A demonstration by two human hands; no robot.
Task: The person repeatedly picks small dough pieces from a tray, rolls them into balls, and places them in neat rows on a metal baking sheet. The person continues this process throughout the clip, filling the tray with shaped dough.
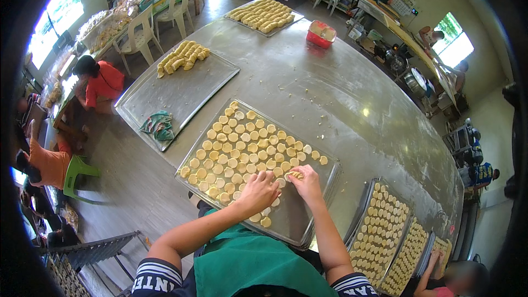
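Observation:
A metal baking tray (332, 173) lies before me on the metal table, its left and middle covered with rows of small flat dough rounds (252, 147). My right hand (307, 185) is over the tray's right part and pinches a small stack of dough rounds (296, 175) between thumb and fingers. Just left of it, my left hand (260, 192) hovers palm down above the rounds with curled fingers. Whether a round is under its fingertips is hidden. A few rounds (265, 222) lie near the tray's front edge, below my left wrist.
Another tray (194, 86) on the left holds twisted dough pieces (183, 57) and a green cloth (159, 126). Farther back are a full tray of dough (264, 14) and a red container (321, 34). Trays of rounds (381, 231) stand right, near a co-worker's hands (435, 260).

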